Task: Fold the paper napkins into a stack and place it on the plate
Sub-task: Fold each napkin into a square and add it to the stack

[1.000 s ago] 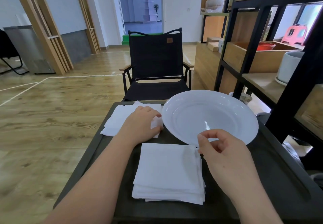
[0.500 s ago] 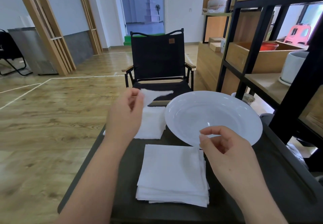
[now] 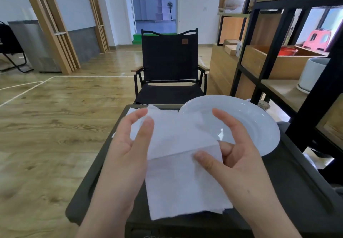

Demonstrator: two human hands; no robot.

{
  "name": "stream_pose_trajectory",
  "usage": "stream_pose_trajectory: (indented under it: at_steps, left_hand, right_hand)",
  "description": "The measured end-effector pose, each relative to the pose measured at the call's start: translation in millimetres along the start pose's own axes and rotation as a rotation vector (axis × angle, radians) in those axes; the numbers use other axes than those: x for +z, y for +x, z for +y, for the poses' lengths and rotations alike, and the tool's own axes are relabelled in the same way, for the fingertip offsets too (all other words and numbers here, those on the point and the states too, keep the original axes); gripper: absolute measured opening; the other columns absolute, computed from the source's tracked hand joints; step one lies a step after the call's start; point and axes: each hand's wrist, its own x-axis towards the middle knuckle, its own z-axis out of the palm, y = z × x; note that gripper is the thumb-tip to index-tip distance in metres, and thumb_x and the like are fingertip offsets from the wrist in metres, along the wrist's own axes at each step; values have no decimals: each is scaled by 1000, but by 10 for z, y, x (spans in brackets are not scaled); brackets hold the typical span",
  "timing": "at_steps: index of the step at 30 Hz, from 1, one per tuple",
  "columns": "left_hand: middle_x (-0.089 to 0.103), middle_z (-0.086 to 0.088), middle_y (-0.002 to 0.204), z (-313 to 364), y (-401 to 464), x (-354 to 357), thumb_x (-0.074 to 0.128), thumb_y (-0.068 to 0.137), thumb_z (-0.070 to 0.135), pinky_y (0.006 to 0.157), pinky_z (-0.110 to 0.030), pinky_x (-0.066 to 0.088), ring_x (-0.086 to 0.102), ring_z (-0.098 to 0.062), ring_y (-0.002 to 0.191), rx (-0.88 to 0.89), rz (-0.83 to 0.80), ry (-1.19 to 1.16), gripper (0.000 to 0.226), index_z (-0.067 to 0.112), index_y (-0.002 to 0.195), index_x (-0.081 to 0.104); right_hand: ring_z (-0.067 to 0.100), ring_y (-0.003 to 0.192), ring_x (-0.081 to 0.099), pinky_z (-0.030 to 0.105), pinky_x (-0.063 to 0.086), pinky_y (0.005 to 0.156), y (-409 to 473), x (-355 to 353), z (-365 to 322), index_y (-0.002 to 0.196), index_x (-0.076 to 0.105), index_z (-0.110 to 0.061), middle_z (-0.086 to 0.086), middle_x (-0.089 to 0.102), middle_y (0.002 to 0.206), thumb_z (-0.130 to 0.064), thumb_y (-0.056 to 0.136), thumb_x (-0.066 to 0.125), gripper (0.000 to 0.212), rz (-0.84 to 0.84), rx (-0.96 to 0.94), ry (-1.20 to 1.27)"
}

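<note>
Two hands pinching one napkin [image 3: 174,137], left hand [image 3: 130,144], right hand [image 3: 235,156], above folded stack [image 3: 185,187], beside plate [image 3: 259,124].

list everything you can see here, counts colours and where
napkin: one, white, held up between both hands, over the table
folded napkin stack: one, white, table's near middle
unfolded napkins: count unclear, white, far left of table
plate: one, white, far right of table, empty
table: one, dark
folding chair: one, black, beyond the table
shelf unit: one, black frame with wood boards, right
pot: one, white, on the shelf
basin: one, red, in a shelf box
left hand: pinches the napkin's left edge
right hand: pinches its right edge
</note>
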Motion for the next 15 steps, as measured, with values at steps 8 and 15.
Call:
stream_pose_trajectory:
  at_steps: [8,15]
  left_hand:
    - [69,4,66,-33,-4,-112,74,60,62,51,-27,53,58,-26,55,234,-200,371,33,48,90,75]
    - [53,33,125,-17,26,-190,66,62,66,89,-16,39,52,2,117,353,-146,519,21,55,78,74]
  right_hand:
    - [45,75,66,57,57,78,-16,35,38,120,47,-65,33,63,75,-43,67,74,64,179,-108,-30]
    - [-11,105,46,18,43,79,-9,-74,110,110,57,-62,-33,46,105,-56,64,81,53,108,-104,-385]
